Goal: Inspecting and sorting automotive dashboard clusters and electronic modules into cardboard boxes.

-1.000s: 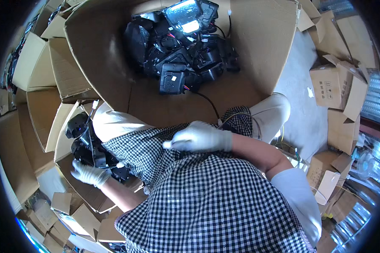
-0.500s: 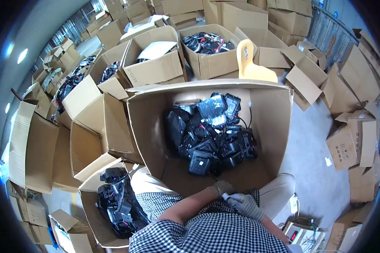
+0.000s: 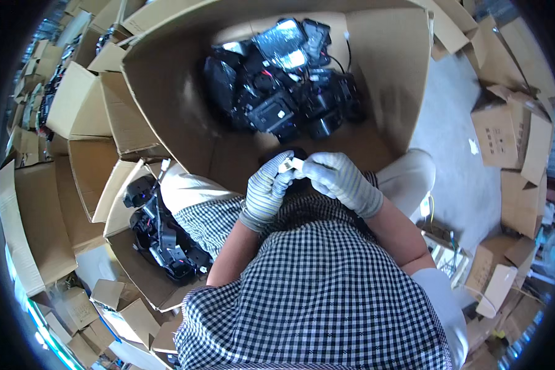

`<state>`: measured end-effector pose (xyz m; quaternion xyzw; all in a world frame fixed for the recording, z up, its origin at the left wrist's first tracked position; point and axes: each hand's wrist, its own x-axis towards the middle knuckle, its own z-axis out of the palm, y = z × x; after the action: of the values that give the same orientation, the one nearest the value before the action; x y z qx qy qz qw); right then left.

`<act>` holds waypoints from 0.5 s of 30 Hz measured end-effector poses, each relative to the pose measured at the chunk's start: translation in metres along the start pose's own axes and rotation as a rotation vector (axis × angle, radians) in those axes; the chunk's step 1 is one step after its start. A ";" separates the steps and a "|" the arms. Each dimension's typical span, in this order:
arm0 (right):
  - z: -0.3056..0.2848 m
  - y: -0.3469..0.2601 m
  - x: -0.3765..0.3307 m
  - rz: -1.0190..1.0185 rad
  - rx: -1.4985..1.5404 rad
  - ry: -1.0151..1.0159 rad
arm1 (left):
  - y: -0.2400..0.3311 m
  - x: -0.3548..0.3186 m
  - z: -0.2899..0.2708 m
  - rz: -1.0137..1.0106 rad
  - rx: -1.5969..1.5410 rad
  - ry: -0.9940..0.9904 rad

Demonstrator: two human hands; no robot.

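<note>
You're wearing a checked shirt [image 3: 314,290] that's filling the bottom of the view, and both forearms are coming up out of it to meet at the middle. Both hands are in striped knit gloves.

Your left hand [image 3: 266,191] is curling its fingers in and pinching the left end of a small white part [image 3: 290,164]. Your right hand [image 3: 336,176] is closing thumb and fingertips on the other end. So both hands are gripping the same part, fingers nearly shut around it, no visible gap. The part is sitting between the 2 hands, just above your lap and in front of the near wall of the big box [image 3: 166,80]. Can't tell what kind of part it is; it's too small.

To your left, low down, a smaller box [image 3: 132,271] is holding black parts [image 3: 160,231] with wires. It's sitting just beside your left knee.

Straight ahead, the big box is standing open with a pile of black units [image 3: 283,86] lying tangled at its bottom, cables running between them. The pile is well apart from your hands.

Further out, more cartons [image 3: 505,135] are lying on the grey floor [image 3: 456,123] to your right, and others are stacking up along the left [image 3: 74,105].
</note>
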<state>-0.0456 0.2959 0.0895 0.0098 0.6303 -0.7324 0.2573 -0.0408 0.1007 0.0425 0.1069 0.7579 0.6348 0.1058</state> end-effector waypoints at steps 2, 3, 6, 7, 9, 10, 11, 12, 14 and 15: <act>0.008 0.011 -0.005 -0.097 -0.080 -0.025 | -0.011 -0.012 0.003 0.073 0.157 0.022; 0.011 0.012 -0.008 0.065 0.021 -0.022 | -0.013 -0.016 0.005 0.058 0.148 0.012; 0.017 0.018 -0.022 0.272 0.167 -0.015 | -0.011 -0.028 0.005 0.322 0.518 0.098; 0.018 0.017 -0.029 0.312 0.235 -0.041 | -0.010 -0.035 0.005 0.314 0.649 0.036; 0.015 0.028 -0.038 0.427 0.334 -0.106 | -0.015 -0.043 0.002 0.371 0.780 -0.042; 0.017 0.032 -0.041 0.434 0.337 -0.106 | -0.014 -0.046 0.001 0.364 0.779 -0.044; 0.020 0.035 -0.045 0.383 0.248 -0.095 | -0.012 -0.049 0.000 0.410 0.805 -0.062; 0.022 0.038 -0.048 0.333 0.159 -0.083 | -0.011 -0.051 -0.001 0.456 0.831 -0.079; 0.022 0.042 -0.047 0.397 0.072 -0.084 | -0.016 -0.052 -0.001 0.493 0.847 -0.174; 0.021 0.040 -0.047 0.406 0.111 -0.076 | -0.015 -0.052 0.001 0.473 0.832 -0.170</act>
<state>0.0177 0.2904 0.0727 0.1230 0.5638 -0.6992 0.4220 0.0093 0.0837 0.0289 0.3613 0.8908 0.2737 -0.0316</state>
